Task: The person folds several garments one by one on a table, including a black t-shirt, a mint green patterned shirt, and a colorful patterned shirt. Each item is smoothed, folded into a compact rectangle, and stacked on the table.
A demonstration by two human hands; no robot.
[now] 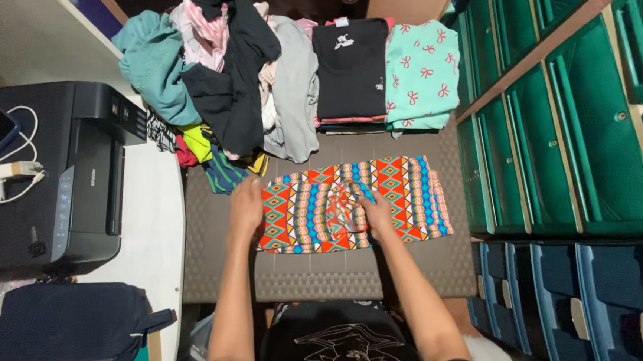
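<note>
On the brown woven tabletop (315, 277), hemmed in by green drawers (563, 128) and blue drawers (589, 308) whose contents I cannot see, the left hand (246, 207) lies flat, fingers together, on the patterned garment (350, 204) while the right hand (375, 212) pinches its middle fold.

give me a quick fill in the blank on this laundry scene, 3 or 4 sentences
1. Both hands, the left hand and the right hand, rest on a ____-patterned garment.
2. The black printer sits to the person's ____.
3. Of the two folded stacks, the mint top with pink bows lies to the ____ of the black top.
4. The drawers nearest the folded stacks are ____ in colour.

Missing words: diamond; left; right; green
</note>
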